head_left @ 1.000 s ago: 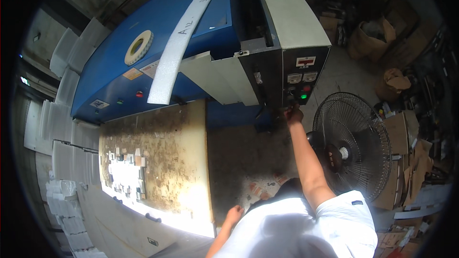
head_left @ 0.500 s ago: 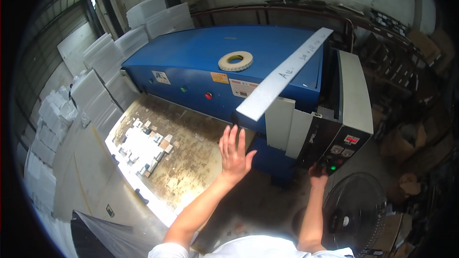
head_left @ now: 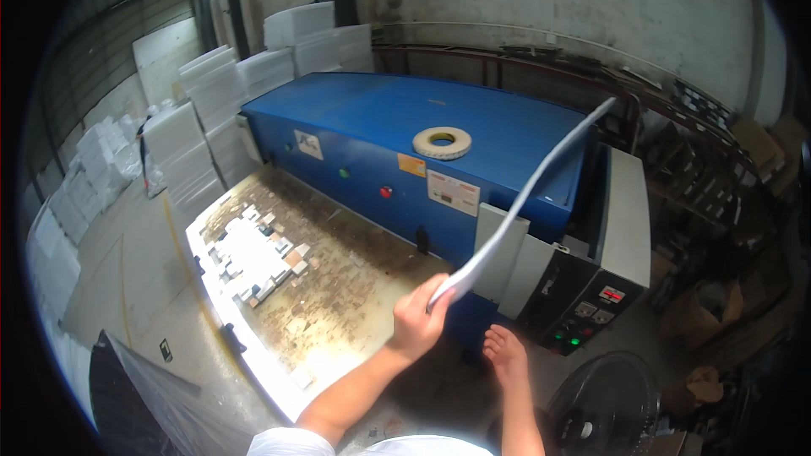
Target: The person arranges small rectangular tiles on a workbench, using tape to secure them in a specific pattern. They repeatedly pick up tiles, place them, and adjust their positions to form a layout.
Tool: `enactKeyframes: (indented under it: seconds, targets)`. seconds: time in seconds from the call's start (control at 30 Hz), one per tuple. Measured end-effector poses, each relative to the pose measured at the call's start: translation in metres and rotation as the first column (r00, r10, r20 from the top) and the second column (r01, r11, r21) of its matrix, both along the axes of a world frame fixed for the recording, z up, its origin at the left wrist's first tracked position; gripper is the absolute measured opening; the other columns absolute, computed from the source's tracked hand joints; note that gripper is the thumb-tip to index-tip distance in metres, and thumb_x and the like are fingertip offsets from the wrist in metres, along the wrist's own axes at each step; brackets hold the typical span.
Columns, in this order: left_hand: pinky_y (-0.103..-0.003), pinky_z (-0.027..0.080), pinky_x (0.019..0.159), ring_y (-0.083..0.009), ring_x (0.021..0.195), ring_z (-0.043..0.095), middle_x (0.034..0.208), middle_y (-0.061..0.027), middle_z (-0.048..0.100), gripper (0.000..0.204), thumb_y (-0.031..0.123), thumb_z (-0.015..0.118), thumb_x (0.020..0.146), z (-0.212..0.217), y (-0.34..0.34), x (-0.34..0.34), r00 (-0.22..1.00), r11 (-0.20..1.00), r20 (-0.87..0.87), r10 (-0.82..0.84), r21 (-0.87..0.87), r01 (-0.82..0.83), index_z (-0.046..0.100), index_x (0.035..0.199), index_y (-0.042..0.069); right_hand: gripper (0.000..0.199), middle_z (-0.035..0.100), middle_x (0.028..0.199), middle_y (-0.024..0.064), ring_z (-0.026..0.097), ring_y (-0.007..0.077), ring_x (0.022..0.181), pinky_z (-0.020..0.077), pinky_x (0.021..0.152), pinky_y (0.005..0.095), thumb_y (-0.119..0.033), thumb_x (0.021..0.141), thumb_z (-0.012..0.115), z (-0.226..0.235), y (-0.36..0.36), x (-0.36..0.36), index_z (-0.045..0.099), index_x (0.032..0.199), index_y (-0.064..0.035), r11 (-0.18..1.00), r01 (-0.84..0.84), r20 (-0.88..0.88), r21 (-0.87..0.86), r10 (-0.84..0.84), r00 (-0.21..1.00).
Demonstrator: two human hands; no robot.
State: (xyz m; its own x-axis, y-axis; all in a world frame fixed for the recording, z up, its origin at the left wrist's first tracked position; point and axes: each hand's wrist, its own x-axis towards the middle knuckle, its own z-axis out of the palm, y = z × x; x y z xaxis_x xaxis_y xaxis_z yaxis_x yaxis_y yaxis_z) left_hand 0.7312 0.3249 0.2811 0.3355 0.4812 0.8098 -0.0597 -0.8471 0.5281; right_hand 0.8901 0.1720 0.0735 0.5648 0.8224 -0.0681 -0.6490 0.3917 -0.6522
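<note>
Left hand pinches the long white foam strip at its low end, mid-frame; light, bendy, probably snaps. Right hand open, empty.

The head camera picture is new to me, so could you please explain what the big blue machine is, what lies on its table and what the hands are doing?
This view comes from a fisheye camera worn on the person's head, looking down, so straight edges bend near the rim. The blue machine looks like a workshop press, with a roll of tape lying on top and a control box with lit buttons at its right end. In front is a worn work table carrying a cluster of small white cut pieces. The left hand grips the lower end of a long white sheet that leans up across the machine. The right hand is open and empty, just short of the control box. A fan stands at lower right, and white foam stacks sit behind the machine on the left.
</note>
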Motion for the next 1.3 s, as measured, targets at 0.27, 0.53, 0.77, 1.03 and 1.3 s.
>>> enactKeyframes:
  seconds: [0.27, 0.53, 0.77, 1.03, 1.3]
  targets:
    - [-0.044, 0.053, 0.086, -0.0385, 0.101, 0.066, 0.108, -0.0171, 0.07, 0.031, 0.007, 0.061, 0.091, -0.12, -0.089, -0.207, 0.824, 0.877, -0.527, -0.207, -0.474, -0.083, 0.061, 0.121, 0.004, 0.07, 0.039, 0.15, 0.0181, 0.042, 0.0288, 0.134, 0.0353, 0.112, 0.0429, -0.055, 0.104, 0.036, 0.076, 0.063, 0.021, 0.032, 0.15, -0.0013, 0.974, 0.091, 0.137, 0.209, -0.121, 0.983]
    - [-0.05, 0.05, 0.081, -0.0421, 0.098, 0.064, 0.099, -0.0231, 0.066, 0.029, 0.008, 0.061, 0.087, -0.133, -0.185, -0.329, 0.57, 0.487, -0.816, -0.096, -0.538, -0.688, 0.057, 0.115, 0.003, 0.039, 0.06, 0.117, 0.0265, 0.062, 0.0396, 0.103, 0.0516, 0.089, 0.0489, -0.026, 0.094, 0.063, 0.11, 0.127, -0.078, 0.062, 0.114, 0.0074, 0.85, 0.395, 0.863, 0.349, -0.456, 0.219]
    - [-0.044, 0.049, 0.094, -0.0388, 0.109, 0.063, 0.119, -0.0207, 0.065, 0.063, 0.032, 0.065, 0.094, -0.124, -0.262, -0.36, 0.798, 0.458, -0.563, 0.217, -0.663, -0.592, 0.042, 0.144, 0.002, 0.05, 0.06, 0.125, 0.0116, 0.057, 0.0223, 0.113, 0.0443, 0.099, 0.038, -0.013, 0.092, 0.068, 0.11, 0.093, -0.288, 0.047, 0.136, -0.0029, 0.752, -0.586, 0.359, 0.302, 0.48, 0.801]
    - [-0.048, 0.051, 0.078, -0.0399, 0.093, 0.065, 0.104, -0.0205, 0.063, 0.034, 0.025, 0.058, 0.098, -0.112, -0.379, -0.467, 0.689, 0.361, -0.662, 0.295, -0.591, -0.722, 0.053, 0.128, 0.012, 0.023, 0.058, 0.089, 0.0033, 0.049, 0.0111, 0.072, 0.0398, 0.065, 0.0245, -0.018, 0.095, 0.067, 0.136, -0.024, -0.477, 0.054, 0.111, -0.0069, 0.503, -0.811, 0.361, 0.298, 0.727, 0.584]
    - [-0.04, 0.051, 0.096, -0.0328, 0.116, 0.061, 0.133, -0.021, 0.056, 0.07, 0.001, 0.057, 0.09, -0.105, -0.568, -0.641, 0.551, 0.36, -0.521, 0.652, -0.427, -0.83, 0.03, 0.154, 0.011, 0.039, 0.048, 0.082, 0.0025, 0.043, 0.0155, 0.076, 0.0331, 0.075, 0.034, -0.025, 0.085, 0.072, 0.151, -0.174, -0.677, 0.055, 0.113, -0.0041, 0.144, -0.919, 0.181, 0.368, 0.958, 0.223]
